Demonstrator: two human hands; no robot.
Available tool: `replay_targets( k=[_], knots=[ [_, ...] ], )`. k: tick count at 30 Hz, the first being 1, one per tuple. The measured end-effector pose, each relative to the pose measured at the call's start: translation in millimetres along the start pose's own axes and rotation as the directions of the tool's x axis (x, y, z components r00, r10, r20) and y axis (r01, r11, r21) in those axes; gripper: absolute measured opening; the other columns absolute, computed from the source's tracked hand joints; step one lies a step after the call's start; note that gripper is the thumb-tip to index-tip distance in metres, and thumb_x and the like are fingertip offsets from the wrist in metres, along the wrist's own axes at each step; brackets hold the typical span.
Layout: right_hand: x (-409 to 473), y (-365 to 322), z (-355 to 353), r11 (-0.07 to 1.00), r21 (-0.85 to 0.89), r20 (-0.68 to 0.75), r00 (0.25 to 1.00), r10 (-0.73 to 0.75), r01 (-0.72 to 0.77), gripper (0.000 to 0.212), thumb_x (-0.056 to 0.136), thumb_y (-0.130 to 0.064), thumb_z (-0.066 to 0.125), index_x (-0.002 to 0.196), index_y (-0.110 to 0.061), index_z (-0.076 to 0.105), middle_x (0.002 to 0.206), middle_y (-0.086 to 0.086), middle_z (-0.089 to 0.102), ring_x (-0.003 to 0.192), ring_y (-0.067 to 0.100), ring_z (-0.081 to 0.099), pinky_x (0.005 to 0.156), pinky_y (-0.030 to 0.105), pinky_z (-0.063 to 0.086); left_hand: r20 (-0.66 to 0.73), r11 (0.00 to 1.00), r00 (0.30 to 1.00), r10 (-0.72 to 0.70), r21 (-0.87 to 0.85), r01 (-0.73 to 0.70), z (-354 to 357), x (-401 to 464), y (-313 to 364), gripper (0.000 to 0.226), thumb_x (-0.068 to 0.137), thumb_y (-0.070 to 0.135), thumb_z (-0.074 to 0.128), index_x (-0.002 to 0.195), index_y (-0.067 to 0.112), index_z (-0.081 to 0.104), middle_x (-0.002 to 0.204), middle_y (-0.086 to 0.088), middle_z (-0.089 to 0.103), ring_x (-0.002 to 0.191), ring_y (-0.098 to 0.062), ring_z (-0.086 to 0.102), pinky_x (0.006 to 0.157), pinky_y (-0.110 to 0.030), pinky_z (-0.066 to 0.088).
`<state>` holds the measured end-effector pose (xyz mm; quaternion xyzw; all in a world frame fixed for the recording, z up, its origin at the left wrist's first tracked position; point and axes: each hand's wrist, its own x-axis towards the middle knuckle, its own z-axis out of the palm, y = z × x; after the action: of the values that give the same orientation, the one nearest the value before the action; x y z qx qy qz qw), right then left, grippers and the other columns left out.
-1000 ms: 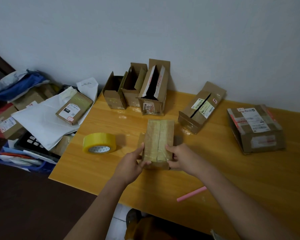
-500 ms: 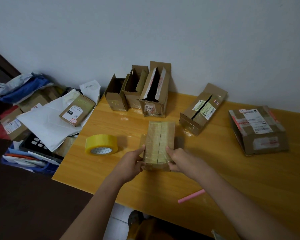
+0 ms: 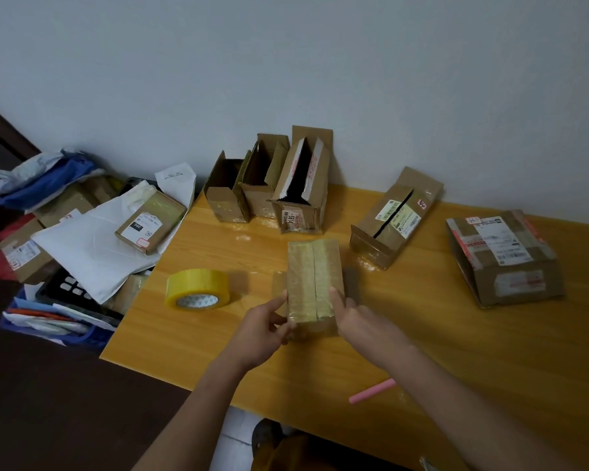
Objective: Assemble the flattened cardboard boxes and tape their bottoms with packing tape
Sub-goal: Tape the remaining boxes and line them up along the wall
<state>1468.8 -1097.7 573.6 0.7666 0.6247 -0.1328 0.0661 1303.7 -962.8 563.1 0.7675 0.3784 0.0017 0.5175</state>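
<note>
On the table point(image 3: 422, 334), mid-front, the box point(image 3: 315, 283) sits bottom-up; left hand point(image 3: 261, 329) and right hand point(image 3: 361, 319) pinch its sides, thumbs on top, probably pressing tape flat. Roll point(image 3: 198, 289) waits nearby.

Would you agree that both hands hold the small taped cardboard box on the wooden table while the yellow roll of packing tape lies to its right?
Not quite: the head view shows the yellow roll of packing tape to the left of the small taped cardboard box, not its right. Left hand and right hand do hold that box on the wooden table.
</note>
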Motion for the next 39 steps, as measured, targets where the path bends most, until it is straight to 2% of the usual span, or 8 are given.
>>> replay_targets(
  k=[4, 8, 11, 19, 22, 28, 33, 39],
  knots=[
    [-1.4, 13.9, 3.3, 0.964, 0.252, 0.017, 0.996, 0.087, -0.089, 0.079, 0.094, 0.007, 0.045, 0.155, -0.015, 0.001, 0.132, 0.013, 0.047, 0.095, 0.023, 0.057, 0.072, 0.03, 0.049, -0.003, 0.999, 0.999, 0.032, -0.027, -0.032, 12.5, -2.9, 5.4, 0.068, 0.095, 0.021, 0.06, 0.152, 0.021, 0.023, 0.091, 0.003, 0.074, 0.071, -0.012, 0.07, 0.07, -0.023, 0.056],
    [0.2, 23.5, 0.2, 0.773, 0.627, -0.029, 0.989, 0.146, -0.096, 0.053, 0.1, -0.013, 0.049, 0.15, -0.022, 0.033, 0.096, 0.001, 0.059, 0.065, 0.006, 0.052, 0.057, 0.016, 0.044, -0.052, 0.994, 0.998, -0.02, -0.11, 0.014, 14.6, 0.6, 9.4, 0.066, 0.092, 0.027, 0.065, 0.149, 0.017, 0.033, 0.083, 0.002, 0.074, 0.067, -0.009, 0.07, 0.061, -0.018, 0.052],
    [0.4, 21.1, 4.9, 0.671, 0.735, -0.105, 0.962, 0.253, -0.096, 0.048, 0.094, -0.018, 0.063, 0.14, -0.019, 0.05, 0.101, 0.004, 0.068, 0.073, 0.002, 0.057, 0.062, 0.005, 0.042, -0.082, 0.997, 0.997, -0.006, -0.077, -0.001, 19.7, 1.4, 6.1, 0.061, 0.09, 0.026, 0.068, 0.145, 0.018, 0.041, 0.084, 0.001, 0.074, 0.066, -0.009, 0.069, 0.065, -0.024, 0.056],
    [10.7, 14.0, -9.3, 0.617, 0.749, 0.005, 0.934, 0.357, -0.24, 0.04, 0.089, -0.009, 0.066, 0.126, -0.019, 0.059, 0.128, 0.003, 0.059, 0.109, 0.016, 0.058, 0.086, 0.022, 0.049, 0.013, 0.993, 1.0, 0.019, 0.115, -0.02, 0.8, 7.6, 5.9, 0.061, 0.088, 0.026, 0.07, 0.143, 0.024, 0.043, 0.104, 0.0, 0.07, 0.072, -0.005, 0.067, 0.07, -0.022, 0.054],
    [18.3, 2.2, -31.6, 0.609, 0.733, -0.072, 0.854, 0.515, -0.305, 0.029, 0.092, -0.005, 0.057, 0.118, -0.014, 0.067, 0.147, 0.007, 0.041, 0.132, 0.023, 0.042, 0.103, 0.025, 0.036, -0.116, 0.958, 0.993, 0.01, 0.286, 0.024, -25.0, -1.3, 2.3, 0.053, 0.089, 0.03, 0.068, 0.138, 0.022, 0.05, 0.117, -0.001, 0.066, 0.087, -0.01, 0.064, 0.078, -0.029, 0.053],
    [49.2, -53.4, -71.1, 0.628, 0.778, -0.306, 0.868, 0.391, -0.009, 0.025, 0.092, 0.0, 0.053, 0.1, -0.013, 0.072, 0.112, -0.004, 0.057, 0.106, 0.009, 0.054, 0.091, 0.012, 0.036, -0.302, 0.85, 0.946, 0.116, 0.523, 0.063, -87.8, 5.8, -11.3, 0.038, 0.096, 0.016, 0.056, 0.133, 0.01, 0.054, 0.133, -0.009, 0.055, 0.124, -0.027, 0.049, 0.098, -0.04, 0.045],
    [86.9, -101.5, -51.3, 0.562, 0.826, -0.172, 0.936, 0.308, -0.033, 0.03, 0.095, 0.0, 0.048, 0.107, -0.015, 0.07, 0.113, 0.0, 0.06, 0.105, 0.012, 0.056, 0.097, 0.027, 0.046, -0.171, 0.802, 0.984, 0.054, 0.595, 0.059, -108.9, 45.4, -21.8, 0.043, 0.098, 0.021, 0.051, 0.139, 0.009, 0.048, 0.138, -0.011, 0.049, 0.126, -0.029, 0.047, 0.101, -0.039, 0.041],
    [116.0, -123.7, -9.1, 0.559, 0.772, 0.122, 0.934, 0.336, -0.302, 0.031, 0.097, -0.01, 0.047, 0.123, -0.02, 0.062, 0.123, 0.001, 0.062, 0.11, 0.018, 0.059, 0.094, 0.032, 0.048, -0.082, 0.634, 0.997, 0.015, 0.771, 0.054, -110.8, 67.6, -49.6, 0.056, 0.1, 0.05, 0.039, 0.143, 0.014, 0.042, 0.141, -0.006, 0.045, 0.133, -0.028, 0.034, 0.117, -0.04, 0.016]
  ],
)
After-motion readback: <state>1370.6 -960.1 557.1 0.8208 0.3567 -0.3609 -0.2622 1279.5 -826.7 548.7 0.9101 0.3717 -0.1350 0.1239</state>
